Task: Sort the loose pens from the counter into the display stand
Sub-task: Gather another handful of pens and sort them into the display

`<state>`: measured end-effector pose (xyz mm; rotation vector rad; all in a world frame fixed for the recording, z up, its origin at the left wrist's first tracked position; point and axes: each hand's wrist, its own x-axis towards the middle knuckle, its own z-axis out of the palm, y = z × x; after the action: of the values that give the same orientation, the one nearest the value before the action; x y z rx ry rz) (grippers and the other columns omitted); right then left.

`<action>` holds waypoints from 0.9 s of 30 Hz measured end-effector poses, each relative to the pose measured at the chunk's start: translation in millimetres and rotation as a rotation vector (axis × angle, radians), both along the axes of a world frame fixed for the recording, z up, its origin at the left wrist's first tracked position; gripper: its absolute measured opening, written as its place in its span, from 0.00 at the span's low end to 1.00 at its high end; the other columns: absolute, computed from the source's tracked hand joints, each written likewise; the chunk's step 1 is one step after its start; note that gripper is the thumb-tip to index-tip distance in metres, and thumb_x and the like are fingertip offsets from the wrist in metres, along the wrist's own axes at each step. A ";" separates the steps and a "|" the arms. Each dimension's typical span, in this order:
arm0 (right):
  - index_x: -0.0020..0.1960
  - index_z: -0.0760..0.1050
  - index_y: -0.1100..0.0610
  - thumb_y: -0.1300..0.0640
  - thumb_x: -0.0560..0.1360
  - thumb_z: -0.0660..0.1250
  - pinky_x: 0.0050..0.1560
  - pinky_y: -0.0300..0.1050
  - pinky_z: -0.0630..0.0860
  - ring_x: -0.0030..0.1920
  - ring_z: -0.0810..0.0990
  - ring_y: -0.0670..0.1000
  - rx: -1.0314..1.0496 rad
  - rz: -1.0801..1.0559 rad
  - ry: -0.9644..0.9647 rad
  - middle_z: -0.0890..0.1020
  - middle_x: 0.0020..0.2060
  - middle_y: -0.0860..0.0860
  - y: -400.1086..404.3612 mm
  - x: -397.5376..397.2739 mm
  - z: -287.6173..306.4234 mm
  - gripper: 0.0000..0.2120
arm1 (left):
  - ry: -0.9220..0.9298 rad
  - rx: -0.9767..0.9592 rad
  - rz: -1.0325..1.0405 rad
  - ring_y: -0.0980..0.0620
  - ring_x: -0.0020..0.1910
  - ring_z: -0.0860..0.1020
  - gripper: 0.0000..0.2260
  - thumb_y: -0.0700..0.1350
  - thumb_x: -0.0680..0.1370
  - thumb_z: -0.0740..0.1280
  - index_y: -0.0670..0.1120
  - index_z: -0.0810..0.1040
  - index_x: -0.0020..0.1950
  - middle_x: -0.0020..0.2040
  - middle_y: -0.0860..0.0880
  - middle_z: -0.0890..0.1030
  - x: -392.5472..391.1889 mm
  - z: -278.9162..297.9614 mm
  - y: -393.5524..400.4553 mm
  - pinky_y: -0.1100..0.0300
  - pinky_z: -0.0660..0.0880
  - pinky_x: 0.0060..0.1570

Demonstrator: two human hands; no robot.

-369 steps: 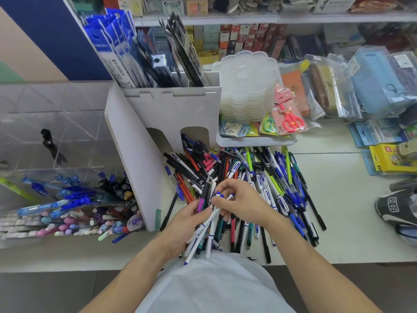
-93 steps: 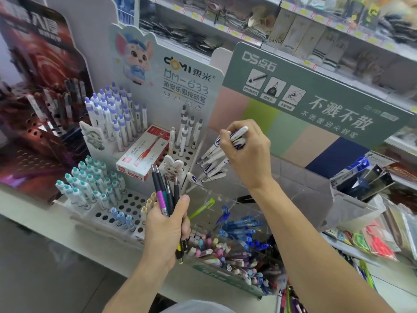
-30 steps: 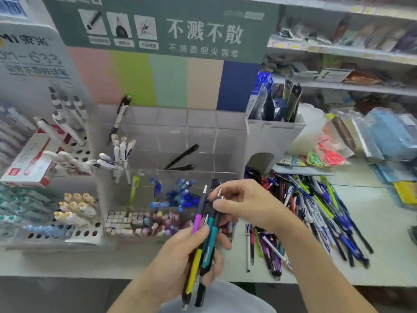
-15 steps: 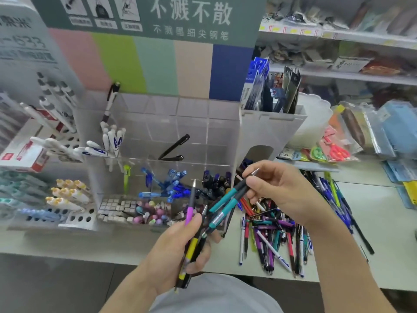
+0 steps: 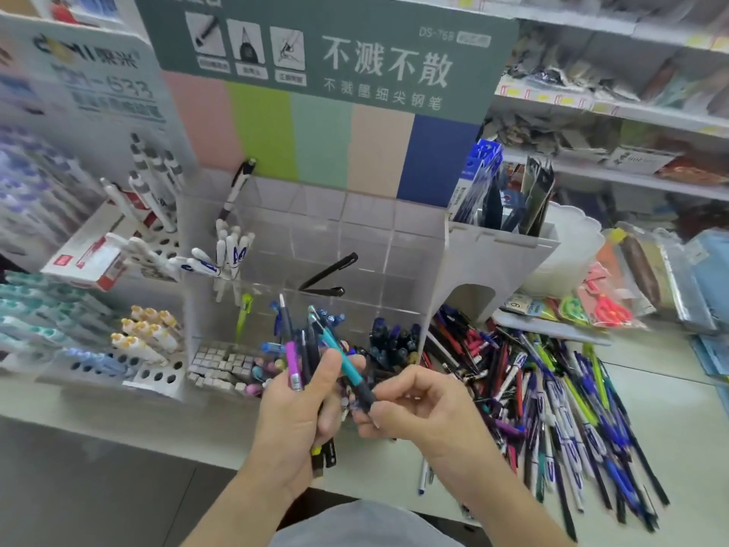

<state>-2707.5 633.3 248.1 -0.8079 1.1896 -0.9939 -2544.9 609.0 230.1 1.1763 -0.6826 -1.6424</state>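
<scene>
— What does the head view show of the hands?

— The left hand [image 5: 300, 412] is wrapped around a bundle of pens [image 5: 301, 361], which stick up past its thumb and out below its palm. A purple pen [image 5: 292, 365] stands at the near-left side of the bundle.

— And the right hand?

— The right hand [image 5: 414, 408] sits just right of the left one, its fingers curled, pinching the dark lower end of a teal pen [image 5: 342, 359]. That pen slants up and left, across the top of the left hand's bundle.

— Where are the loose ones?

— The pile of loose pens [image 5: 552, 392] lies on the desk [image 5: 678, 428], right of and beyond the right hand, fanned out toward the near edge.

— And the display stand?

— The clear display stand [image 5: 355, 246] is straight beyond both hands. Its front compartments hold blue pens [image 5: 331, 319] and dark ones, with a few white pens [image 5: 232, 250] in a compartment up left of the left hand and two black pens [image 5: 327, 276] lying farther back.

— Anything left of the left hand?

— A white holed rack [image 5: 157, 373] carrying pens with yellow tops [image 5: 148, 329].
</scene>
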 end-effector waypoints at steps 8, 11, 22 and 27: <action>0.49 0.81 0.59 0.62 0.76 0.74 0.44 0.46 0.81 0.39 0.83 0.49 -0.112 0.204 0.203 0.86 0.39 0.52 -15.7 12.0 8.0 0.04 | -0.171 -0.023 -0.085 0.51 0.19 0.63 0.13 0.53 0.71 0.72 0.44 0.84 0.37 0.22 0.43 0.68 22.6 5.1 -3.5 0.64 0.60 0.20; 0.61 0.78 0.51 0.55 0.79 0.71 0.40 0.42 0.78 0.37 0.79 0.46 -0.208 0.161 0.307 0.81 0.41 0.46 -43.0 11.5 16.6 0.11 | -0.199 0.015 -0.228 0.51 0.20 0.63 0.20 0.53 0.69 0.74 0.36 0.79 0.46 0.23 0.43 0.70 36.1 5.5 -3.7 0.64 0.61 0.21; 0.52 0.80 0.64 0.62 0.80 0.69 0.34 0.42 0.80 0.34 0.80 0.53 -0.329 0.403 0.381 0.86 0.42 0.59 -106.1 23.3 49.2 0.05 | -0.211 0.021 -0.103 0.55 0.18 0.62 0.18 0.54 0.71 0.71 0.39 0.82 0.49 0.23 0.47 0.69 61.1 23.4 -15.6 0.66 0.60 0.17; 0.51 0.81 0.59 0.65 0.79 0.69 0.39 0.42 0.83 0.36 0.83 0.51 -0.500 -0.014 0.359 0.87 0.40 0.53 -146.6 14.9 81.5 0.03 | 0.162 0.059 0.024 0.52 0.24 0.67 0.19 0.48 0.76 0.65 0.35 0.79 0.59 0.36 0.42 0.76 72.4 26.5 -24.7 0.63 0.66 0.19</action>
<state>-2692.6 486.7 329.6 -1.4210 1.2624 -1.2128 -2472.5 584.3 256.5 1.0749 -0.5192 -1.7256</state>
